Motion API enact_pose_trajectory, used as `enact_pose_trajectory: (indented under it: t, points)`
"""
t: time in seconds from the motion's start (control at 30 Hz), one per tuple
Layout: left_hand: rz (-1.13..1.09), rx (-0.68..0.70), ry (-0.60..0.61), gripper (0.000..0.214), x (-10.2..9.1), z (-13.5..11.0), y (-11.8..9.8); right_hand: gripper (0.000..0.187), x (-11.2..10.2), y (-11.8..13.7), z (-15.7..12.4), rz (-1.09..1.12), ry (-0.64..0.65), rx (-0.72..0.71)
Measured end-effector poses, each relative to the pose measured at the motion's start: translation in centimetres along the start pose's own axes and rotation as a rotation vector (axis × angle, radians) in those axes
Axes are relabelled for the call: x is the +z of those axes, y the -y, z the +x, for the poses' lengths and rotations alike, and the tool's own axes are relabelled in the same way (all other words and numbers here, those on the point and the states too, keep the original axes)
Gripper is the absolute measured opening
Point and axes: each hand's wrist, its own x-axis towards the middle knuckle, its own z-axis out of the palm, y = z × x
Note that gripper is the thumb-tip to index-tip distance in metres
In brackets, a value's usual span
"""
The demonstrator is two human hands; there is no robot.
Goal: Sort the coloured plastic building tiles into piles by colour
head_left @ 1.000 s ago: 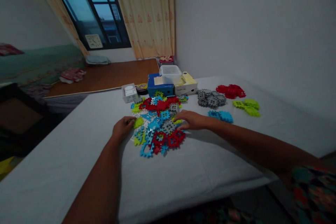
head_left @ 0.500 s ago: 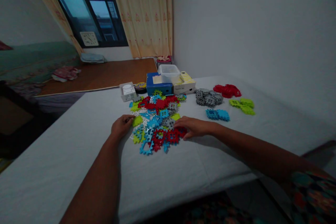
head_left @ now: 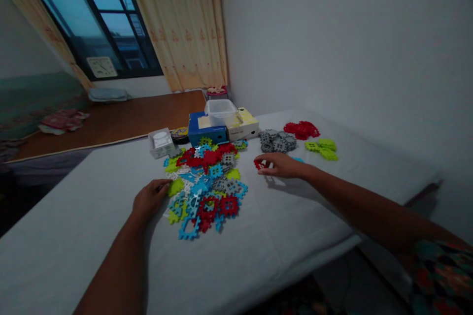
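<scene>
My right hand [head_left: 279, 165] is pinched on a red interlocking plastic piece [head_left: 259, 164], lifted a little over the table to the right of the mixed pile. At the pile's left edge, my left hand [head_left: 151, 199] has its fingers curled, the tips at a lime-green interlocking plastic piece [head_left: 176, 187]. Red, blue, grey, white and lime-green toothed pieces lie heaped in the pile [head_left: 201, 184]. Beyond my right hand are single-colour groups: grey pieces [head_left: 277, 141], red pieces [head_left: 302, 130] and lime-green pieces [head_left: 322, 148]. Blue pieces [head_left: 297, 159] are mostly hidden behind my hand.
Behind the pile stand a blue box [head_left: 207, 130], a yellow-and-white box [head_left: 244, 125] and a clear plastic tub [head_left: 220, 112] on top. A small white box [head_left: 161, 143] and a round dark tin [head_left: 180, 135] sit to their left. A white cloth [head_left: 266, 236] covers the table.
My right hand has taken a red piece off the pile's right edge and carried it up and to the right. The left hand stays by the lime-green piece. The view has turned rightward.
</scene>
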Motion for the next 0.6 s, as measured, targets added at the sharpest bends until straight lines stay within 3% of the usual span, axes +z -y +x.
enact_pose_trajectory:
  t: [0.07,0.17,0.37,0.5,0.6]
  points:
    - [0.008,0.010,0.008,0.044,0.0,0.1,0.1,0.054,-1.8,-3.3,-0.5,-0.043,-0.103,0.041]
    - [0.010,0.017,0.007,0.047,-0.1,0.2,0.2,0.048,-5.0,-9.4,-1.3,-0.127,-0.248,0.149]
    - [-0.034,-0.021,0.008,0.045,-0.4,0.5,0.4,0.033,-11.5,-21.3,-4.7,-0.313,-0.418,0.663]
    - [-0.054,-0.028,0.007,0.044,-0.6,0.5,0.4,0.031,-13.2,-26.4,-6.4,-0.392,-0.443,0.897]
    - [-0.044,-0.031,0.001,0.044,-0.6,0.5,0.5,0.032,-13.0,-28.2,-6.3,-0.411,-0.439,0.872]
